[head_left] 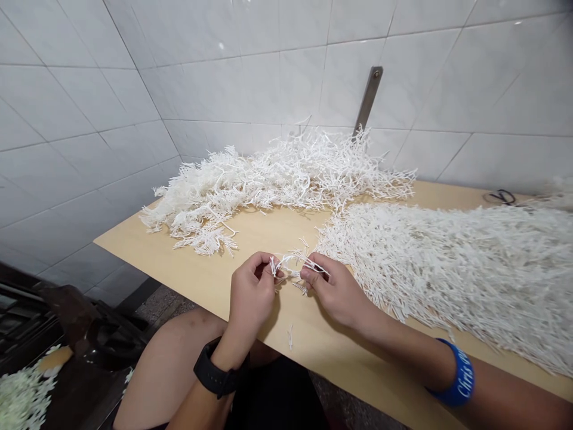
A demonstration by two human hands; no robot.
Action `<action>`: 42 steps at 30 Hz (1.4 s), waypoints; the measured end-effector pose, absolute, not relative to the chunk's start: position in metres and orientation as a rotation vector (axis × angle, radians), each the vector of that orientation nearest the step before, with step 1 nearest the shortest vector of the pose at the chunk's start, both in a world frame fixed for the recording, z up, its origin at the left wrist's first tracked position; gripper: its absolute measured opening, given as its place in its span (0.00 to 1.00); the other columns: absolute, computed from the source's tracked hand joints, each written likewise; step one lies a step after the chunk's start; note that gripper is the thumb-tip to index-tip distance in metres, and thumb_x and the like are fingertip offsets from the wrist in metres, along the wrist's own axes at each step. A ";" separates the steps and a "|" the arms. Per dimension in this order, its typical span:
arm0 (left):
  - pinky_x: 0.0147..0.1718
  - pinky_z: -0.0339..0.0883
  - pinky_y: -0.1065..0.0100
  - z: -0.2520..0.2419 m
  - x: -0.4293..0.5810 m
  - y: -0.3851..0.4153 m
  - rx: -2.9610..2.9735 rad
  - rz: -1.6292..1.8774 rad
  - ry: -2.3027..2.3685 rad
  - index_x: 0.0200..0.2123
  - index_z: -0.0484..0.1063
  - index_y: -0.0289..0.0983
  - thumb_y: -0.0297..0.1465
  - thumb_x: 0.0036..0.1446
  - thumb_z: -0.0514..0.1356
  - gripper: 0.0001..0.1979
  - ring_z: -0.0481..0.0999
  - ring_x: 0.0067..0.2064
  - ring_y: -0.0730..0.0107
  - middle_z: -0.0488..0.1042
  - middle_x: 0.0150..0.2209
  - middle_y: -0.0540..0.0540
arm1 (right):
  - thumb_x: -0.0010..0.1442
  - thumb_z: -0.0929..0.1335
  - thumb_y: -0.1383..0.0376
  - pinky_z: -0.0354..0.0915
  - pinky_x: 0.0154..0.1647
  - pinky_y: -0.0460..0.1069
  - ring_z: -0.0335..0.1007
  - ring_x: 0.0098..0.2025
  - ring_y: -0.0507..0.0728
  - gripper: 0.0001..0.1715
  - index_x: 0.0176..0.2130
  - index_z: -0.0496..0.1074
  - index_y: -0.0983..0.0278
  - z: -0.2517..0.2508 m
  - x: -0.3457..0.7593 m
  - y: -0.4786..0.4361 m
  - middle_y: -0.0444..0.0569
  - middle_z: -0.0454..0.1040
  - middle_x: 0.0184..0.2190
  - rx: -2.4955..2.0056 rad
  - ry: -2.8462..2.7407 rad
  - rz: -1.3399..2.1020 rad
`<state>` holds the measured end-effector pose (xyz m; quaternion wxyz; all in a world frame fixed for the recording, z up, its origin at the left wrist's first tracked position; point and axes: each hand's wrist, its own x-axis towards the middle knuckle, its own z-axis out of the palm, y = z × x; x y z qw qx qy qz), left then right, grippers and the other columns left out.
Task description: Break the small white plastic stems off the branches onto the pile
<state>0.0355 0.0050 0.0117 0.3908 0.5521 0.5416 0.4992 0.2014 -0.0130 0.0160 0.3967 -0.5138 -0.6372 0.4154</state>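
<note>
My left hand [251, 291] and my right hand [336, 291] meet over the front of a light wooden table [188, 272]. Both are closed in a pinch on one small white plastic branching piece [293, 264] held between them, just above the tabletop. A black watch sits on my left wrist, a blue band on my right. A big heap of thin white sticks [452, 269] lies right of my right hand. A pile of white branched frames [268, 179] lies beyond both hands.
One loose white stick [290, 337] lies near the table's front edge. White tiled walls close in the back and left. A metal bracket [367, 98] leans on the wall. A dark bag [96, 337] and more white pieces [22, 397] sit on the floor left.
</note>
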 end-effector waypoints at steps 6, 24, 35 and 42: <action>0.33 0.69 0.69 0.008 0.006 0.021 1.395 1.461 1.535 0.31 0.73 0.36 0.34 0.57 0.60 0.07 0.76 0.31 0.68 0.76 0.27 0.49 | 0.62 0.64 0.56 0.59 0.32 0.50 0.63 0.27 0.54 0.16 0.27 0.64 0.62 0.014 0.208 -0.010 0.43 0.66 0.23 -1.299 -1.431 1.115; 0.45 0.71 0.65 0.019 0.033 0.004 1.562 1.138 1.100 0.54 0.72 0.40 0.34 0.58 0.62 0.20 0.77 0.47 0.63 0.77 0.51 0.42 | 0.63 0.64 0.50 0.59 0.27 0.49 0.60 0.24 0.51 0.22 0.29 0.71 0.65 0.020 0.204 -0.013 0.44 0.67 0.21 -1.163 -1.348 1.321; 0.29 0.68 0.74 0.025 0.039 0.000 1.289 1.259 1.116 0.34 0.78 0.34 0.32 0.56 0.63 0.07 0.73 0.27 0.74 0.75 0.25 0.50 | 0.64 0.66 0.54 0.63 0.32 0.48 0.68 0.30 0.53 0.15 0.42 0.72 0.62 0.021 0.200 -0.018 0.45 0.73 0.30 -1.176 -1.441 1.192; 0.38 0.69 0.70 0.027 0.045 -0.013 1.591 1.150 1.042 0.46 0.75 0.40 0.31 0.62 0.58 0.11 0.77 0.38 0.68 0.78 0.37 0.46 | 0.65 0.65 0.53 0.58 0.26 0.47 0.59 0.23 0.51 0.16 0.33 0.69 0.62 0.020 0.202 -0.017 0.40 0.66 0.21 -1.175 -1.401 1.165</action>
